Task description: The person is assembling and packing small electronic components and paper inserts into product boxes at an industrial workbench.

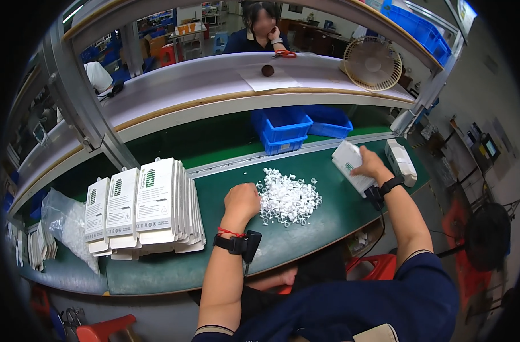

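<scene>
On the green tabletop lies a heap of small white ring-shaped plastic pieces [291, 198]. My left hand [243, 200] is closed at the heap's left edge; whatever its fingers hold is hidden. To the right of the heap, my right hand [371, 163] grips a flat white carton with green print [346, 159], tilted above the table. Just beyond that hand, another white carton [402, 163] stands near the table's right end. On the left, several flat white cartons [156, 196] stand in leaning rows, some with a small white tab at the top.
A clear plastic bag of white pieces [72, 225] sits left of the carton rows. Blue bins [284, 126] stand at the back under a shelf [174, 98]. On the shelf are a round brown object [267, 70] and a fan [373, 64]. Another person sits behind it.
</scene>
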The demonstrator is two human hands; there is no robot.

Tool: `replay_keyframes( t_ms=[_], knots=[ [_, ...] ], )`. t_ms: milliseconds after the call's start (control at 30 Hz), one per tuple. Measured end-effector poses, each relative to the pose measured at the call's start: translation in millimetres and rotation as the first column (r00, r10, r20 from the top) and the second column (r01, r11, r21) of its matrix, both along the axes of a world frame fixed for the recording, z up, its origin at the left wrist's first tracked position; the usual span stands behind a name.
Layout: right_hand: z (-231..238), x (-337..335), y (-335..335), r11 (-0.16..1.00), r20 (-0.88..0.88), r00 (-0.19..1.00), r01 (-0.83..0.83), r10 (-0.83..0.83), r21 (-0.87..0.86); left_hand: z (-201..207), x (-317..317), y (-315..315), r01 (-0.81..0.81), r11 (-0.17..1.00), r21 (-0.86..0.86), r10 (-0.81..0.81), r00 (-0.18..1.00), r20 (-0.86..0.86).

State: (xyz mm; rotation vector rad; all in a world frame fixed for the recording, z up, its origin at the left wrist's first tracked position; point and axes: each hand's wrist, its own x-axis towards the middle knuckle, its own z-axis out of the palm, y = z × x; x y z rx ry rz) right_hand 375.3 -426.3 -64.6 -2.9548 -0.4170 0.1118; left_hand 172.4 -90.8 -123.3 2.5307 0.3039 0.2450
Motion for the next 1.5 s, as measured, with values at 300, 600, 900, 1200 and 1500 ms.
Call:
replay_keyframes(
  t_ms=[300,600,900,1200,1500],
  knots=[
    [-22.2,16.5,-0.1,0.956,-0.167,0.986,0.034,0.016,0.292,6.5,-2.3,0.7,-0.068,0.998,-0.007,0.068,0.997,-0.022],
    [-24.7,23.4,-0.7,0.965,-0.154,0.988,0.071,-0.032,0.254,10.9,-1.6,1.0,-0.097,0.994,-0.057,0.098,0.995,0.02],
    [20.1,-9.0,19.0,0.472,-0.111,0.979,0.016,0.174,0.881,7.6,3.2,-4.5,-0.09,0.96,-0.266,0.2,0.884,0.423],
    [8.2,-76.7,153.3,0.079,-0.016,0.772,-0.044,0.635,0.996,12.6,5.1,-5.0,0.093,0.896,-0.435,0.258,0.687,0.679],
    [-37.1,-101.5,173.0,0.304,-0.141,0.692,-0.118,0.708,0.945,30.7,-6.3,-17.2,0.048,0.967,-0.251,0.132,0.747,0.652]
  ],
)
